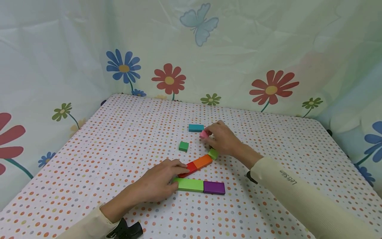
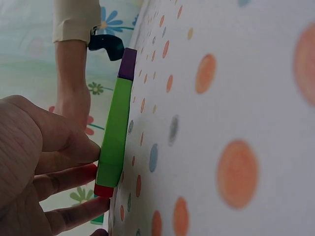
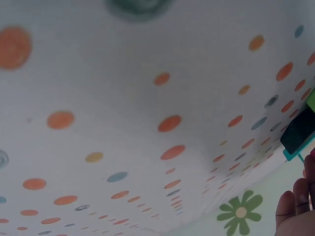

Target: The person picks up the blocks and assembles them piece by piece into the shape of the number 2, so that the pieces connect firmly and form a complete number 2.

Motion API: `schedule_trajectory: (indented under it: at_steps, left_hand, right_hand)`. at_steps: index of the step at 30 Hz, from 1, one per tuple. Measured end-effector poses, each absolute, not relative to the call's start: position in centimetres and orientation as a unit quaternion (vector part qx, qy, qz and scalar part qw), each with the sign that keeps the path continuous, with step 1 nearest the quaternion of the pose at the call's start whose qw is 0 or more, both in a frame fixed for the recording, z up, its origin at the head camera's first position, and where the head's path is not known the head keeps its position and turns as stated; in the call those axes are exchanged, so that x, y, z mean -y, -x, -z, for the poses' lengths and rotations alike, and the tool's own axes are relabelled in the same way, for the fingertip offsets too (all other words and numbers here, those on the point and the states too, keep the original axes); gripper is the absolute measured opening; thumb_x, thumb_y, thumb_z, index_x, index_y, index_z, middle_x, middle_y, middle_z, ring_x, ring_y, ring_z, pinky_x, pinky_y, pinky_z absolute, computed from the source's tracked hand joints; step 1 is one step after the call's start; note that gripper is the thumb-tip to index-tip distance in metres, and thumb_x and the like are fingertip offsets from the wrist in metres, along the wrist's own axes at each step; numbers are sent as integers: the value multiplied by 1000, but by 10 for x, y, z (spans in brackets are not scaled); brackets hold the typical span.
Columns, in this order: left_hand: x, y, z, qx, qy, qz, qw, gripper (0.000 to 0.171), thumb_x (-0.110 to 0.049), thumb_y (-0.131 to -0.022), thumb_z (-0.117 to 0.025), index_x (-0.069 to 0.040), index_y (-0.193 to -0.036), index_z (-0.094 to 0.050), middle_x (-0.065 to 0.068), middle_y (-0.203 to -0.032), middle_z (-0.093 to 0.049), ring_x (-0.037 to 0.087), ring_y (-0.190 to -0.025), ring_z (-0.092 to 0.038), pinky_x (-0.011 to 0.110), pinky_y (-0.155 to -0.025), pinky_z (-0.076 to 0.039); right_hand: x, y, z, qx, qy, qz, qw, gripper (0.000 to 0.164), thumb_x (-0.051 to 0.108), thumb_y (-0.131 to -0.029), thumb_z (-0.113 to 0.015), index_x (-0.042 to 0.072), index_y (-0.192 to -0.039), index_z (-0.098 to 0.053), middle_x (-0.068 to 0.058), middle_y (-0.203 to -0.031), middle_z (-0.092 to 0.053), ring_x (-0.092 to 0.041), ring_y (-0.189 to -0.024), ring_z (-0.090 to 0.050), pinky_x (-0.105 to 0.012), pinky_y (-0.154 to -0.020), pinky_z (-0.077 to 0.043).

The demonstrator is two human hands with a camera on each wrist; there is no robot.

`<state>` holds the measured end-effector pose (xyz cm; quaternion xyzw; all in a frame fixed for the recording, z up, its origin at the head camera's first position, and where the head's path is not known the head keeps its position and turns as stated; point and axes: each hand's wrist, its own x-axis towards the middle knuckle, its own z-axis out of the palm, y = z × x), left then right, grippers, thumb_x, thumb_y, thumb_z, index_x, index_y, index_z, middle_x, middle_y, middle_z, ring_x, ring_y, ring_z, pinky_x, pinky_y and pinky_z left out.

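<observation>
My right hand [image 1: 223, 137] pinches a small pink block [image 1: 204, 134] beside the right end of a blue block [image 1: 196, 128]. Below that hand, a small light green block [image 1: 213, 153] meets the end of an orange block [image 1: 203, 161], which adjoins a red block [image 1: 188, 170] in a slanted row. My left hand [image 1: 159, 181] rests its fingers on the red block. Its thumb touches the left end of a long light green block [image 2: 114, 128], which joins a purple block [image 1: 214, 188] on its right. Only a few right-hand fingertips [image 3: 300, 196] show in the right wrist view.
A green block [image 1: 183, 146] stands apart, between the blue block and the slanted row. All the blocks lie on a white cloth with coloured dots [image 1: 134, 126]. A flowered curtain [image 1: 232, 59] hangs behind and at both sides of the table.
</observation>
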<state>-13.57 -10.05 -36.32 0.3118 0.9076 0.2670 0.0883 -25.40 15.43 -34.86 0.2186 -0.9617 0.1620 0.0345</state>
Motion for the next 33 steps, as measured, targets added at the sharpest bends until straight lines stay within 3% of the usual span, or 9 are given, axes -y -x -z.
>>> schedule_trajectory:
  at_steps: [12, 20, 33]
  left_hand:
    - [101, 136, 362, -907, -310, -269, 93, 47, -8, -91, -59, -16, -136, -66, -4, -140, -57, 19, -127, -51, 45, -101, -46]
    - [101, 136, 362, -906, -314, -270, 93, 47, -7, -90, -59, -16, -136, -66, -3, -140, -57, 20, -127, -52, 45, -101, -46]
    - [101, 137, 363, -906, -312, -271, 92, 48, -6, -90, -58, -16, -136, -66, -3, -140, -57, 19, -127, -51, 44, -100, -46]
  right_hand:
    - [-160, 259, 345, 964, -226, -130, 40, 39, 19, -93, -75, 1, -127, -67, -12, -118, -67, -29, -110, -50, -43, -95, -48]
    - [-162, 262, 344, 968, -217, -124, 29, 41, 23, -93, -76, 2, -127, -68, -11, -115, -67, -29, -108, -49, -41, -90, -48]
    - [-166, 268, 347, 968, -222, -117, 19, 39, 16, -93, -75, 2, -128, -68, -12, -118, -67, -28, -108, -49, -39, -88, -50]
